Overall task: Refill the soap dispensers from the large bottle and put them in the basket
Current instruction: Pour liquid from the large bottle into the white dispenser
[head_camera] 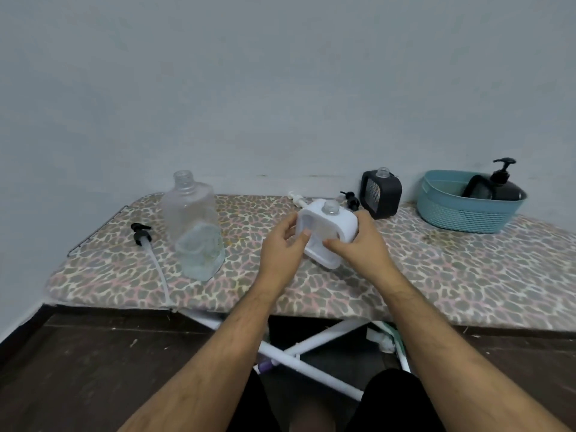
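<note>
Currently I hold the white square-bodied plastic soap dispenser (324,235) in both hands above the middle of the leopard-print padded board (436,275). My left hand (280,257) is curled around its left side, thumb on the front face. My right hand (364,244) wraps its right side, fingers closed on the body. Both grips are firm and neither hand is free.

The dispenser is tilted, with its base toward me and its open clear threaded neck (330,207) pointing up and away. No pump is fitted to it.

The relation that governs the next move: the large clear plastic refill bottle (190,207) stands uncapped toward the board's left end, with a clear squat container (201,254) just in front of it. Both lie to the left of the dispenser, nearer my left hand. In my judgement the left hand should release and fetch the bottle while the right steadies the dispenser with its neck upright.

The teal slotted plastic basket (452,213) sits at the board's far right corner, nearer my right hand, and already holds a black pump dispenser (505,188). A black square dispenser (381,194) stands uncapped near the far edge, between the white one and the basket. Two loose pumps (349,199) lie just behind the white dispenser.
</note>
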`<state>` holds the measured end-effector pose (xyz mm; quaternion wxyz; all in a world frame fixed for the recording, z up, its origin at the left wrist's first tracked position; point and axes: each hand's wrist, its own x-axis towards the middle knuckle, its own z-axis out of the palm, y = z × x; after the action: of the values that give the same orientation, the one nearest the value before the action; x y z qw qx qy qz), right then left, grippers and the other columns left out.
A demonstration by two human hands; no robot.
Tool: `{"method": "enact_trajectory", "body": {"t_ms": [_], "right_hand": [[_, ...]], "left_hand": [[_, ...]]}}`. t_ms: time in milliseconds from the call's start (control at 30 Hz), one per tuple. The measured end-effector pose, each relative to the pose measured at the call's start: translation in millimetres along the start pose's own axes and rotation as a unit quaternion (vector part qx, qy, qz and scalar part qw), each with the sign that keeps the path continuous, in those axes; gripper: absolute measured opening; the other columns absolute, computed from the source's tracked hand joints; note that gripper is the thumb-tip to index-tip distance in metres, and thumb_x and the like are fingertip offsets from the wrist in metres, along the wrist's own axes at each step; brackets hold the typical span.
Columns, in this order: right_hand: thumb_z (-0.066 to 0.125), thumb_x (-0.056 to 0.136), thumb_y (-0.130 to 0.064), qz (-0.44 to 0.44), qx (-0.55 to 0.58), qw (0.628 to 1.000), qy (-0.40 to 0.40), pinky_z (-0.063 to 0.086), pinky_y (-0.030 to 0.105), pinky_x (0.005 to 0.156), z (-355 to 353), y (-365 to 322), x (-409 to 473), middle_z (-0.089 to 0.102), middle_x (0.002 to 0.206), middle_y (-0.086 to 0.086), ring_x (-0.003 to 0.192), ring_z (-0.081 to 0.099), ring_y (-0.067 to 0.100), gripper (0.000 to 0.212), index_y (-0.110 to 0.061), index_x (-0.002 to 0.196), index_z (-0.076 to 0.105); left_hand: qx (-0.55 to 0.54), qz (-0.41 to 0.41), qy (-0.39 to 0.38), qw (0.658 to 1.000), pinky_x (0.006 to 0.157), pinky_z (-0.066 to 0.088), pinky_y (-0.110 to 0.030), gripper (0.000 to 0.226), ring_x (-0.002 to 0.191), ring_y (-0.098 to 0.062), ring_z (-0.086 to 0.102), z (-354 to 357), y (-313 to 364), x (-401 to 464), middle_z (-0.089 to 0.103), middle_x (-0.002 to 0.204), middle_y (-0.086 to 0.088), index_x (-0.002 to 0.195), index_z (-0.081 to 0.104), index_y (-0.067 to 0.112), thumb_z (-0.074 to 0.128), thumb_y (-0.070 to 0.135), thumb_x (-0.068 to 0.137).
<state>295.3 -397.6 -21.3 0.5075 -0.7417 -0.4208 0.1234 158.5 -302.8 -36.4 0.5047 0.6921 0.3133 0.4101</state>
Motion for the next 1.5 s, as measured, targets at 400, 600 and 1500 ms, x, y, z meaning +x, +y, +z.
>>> {"method": "enact_trajectory", "body": {"t_ms": [400,600,1500], "right_hand": [[0.075,0.078,-0.037,0.005,-0.075,0.995,0.064,0.056,0.038,0.073,34.8,-6.1,-36.0,0.063,0.108,-0.003,0.092,0.063,0.021,0.062,-0.025,0.130,0.044],[0.072,0.081,-0.042,0.009,-0.075,0.993,0.091,0.058,0.043,0.071,40.5,-1.2,-40.5,0.066,0.106,0.001,0.089,0.065,0.024,0.060,-0.026,0.130,0.041],[0.074,0.084,-0.033,0.021,-0.025,0.995,0.099,0.057,0.048,0.078,63.7,5.2,-32.9,0.061,0.122,0.011,0.099,0.062,0.032,0.068,-0.023,0.136,0.032]], "left_hand": [[-0.024,-0.034,-0.056,0.998,0.106,0.045,-0.027,0.056,0.131,-0.008,0.050,-13.3,-16.3,-11.8,0.053,0.144,0.001,0.147,0.043,0.014,0.062,0.011,0.094],[-0.030,-0.030,-0.028,0.999,0.109,0.044,-0.037,0.053,0.128,-0.005,0.050,-16.5,-11.9,-29.9,0.053,0.135,0.013,0.144,0.046,0.018,0.063,0.018,0.094],[0.095,-0.021,0.271,0.958,0.113,0.036,-0.037,0.103,0.131,-0.011,0.040,-126.7,-18.9,-19.6,0.040,0.143,0.010,0.150,0.027,0.021,0.087,0.039,0.068]]}}
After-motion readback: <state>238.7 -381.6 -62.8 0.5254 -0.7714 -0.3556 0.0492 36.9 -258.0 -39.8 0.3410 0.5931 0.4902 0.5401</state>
